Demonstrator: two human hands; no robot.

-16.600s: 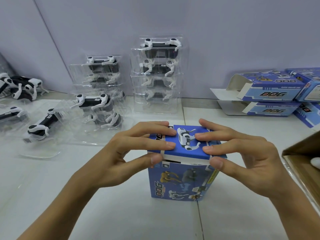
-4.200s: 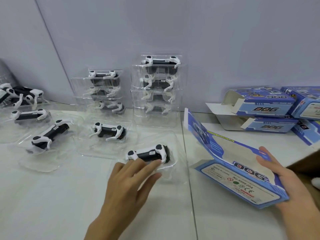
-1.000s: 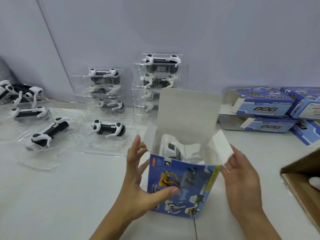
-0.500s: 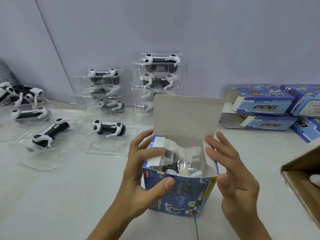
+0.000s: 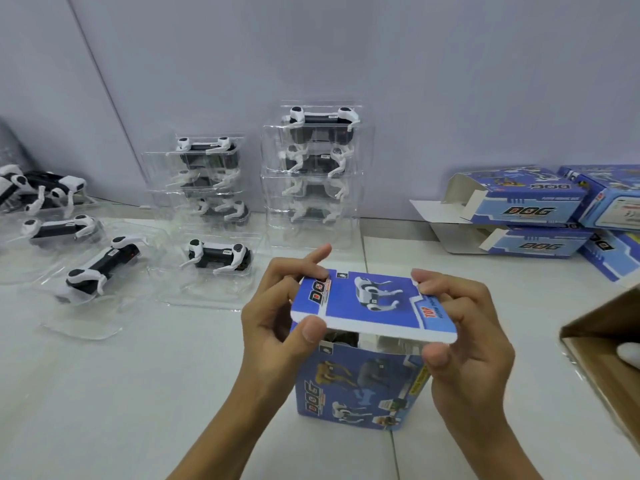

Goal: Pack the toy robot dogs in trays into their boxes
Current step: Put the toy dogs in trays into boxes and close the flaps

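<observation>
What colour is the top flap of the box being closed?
Blue, with a white robot dog printed on it; the top flap shows best in the head view.

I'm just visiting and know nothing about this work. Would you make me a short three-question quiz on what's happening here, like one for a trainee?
1. True or false: the top flap of the upright blue box is fully tucked shut.
2. Which hands hold the flap? A) left only B) right only C) both
3. Fill in: the taller stack of clear trays stands against the ____.

Key
1. False: a gap shows under the flap's front edge, with the contents visible through it.
2. C: the left hand pinches the flap's left end and the right hand its right end.
3. Wall.
</observation>
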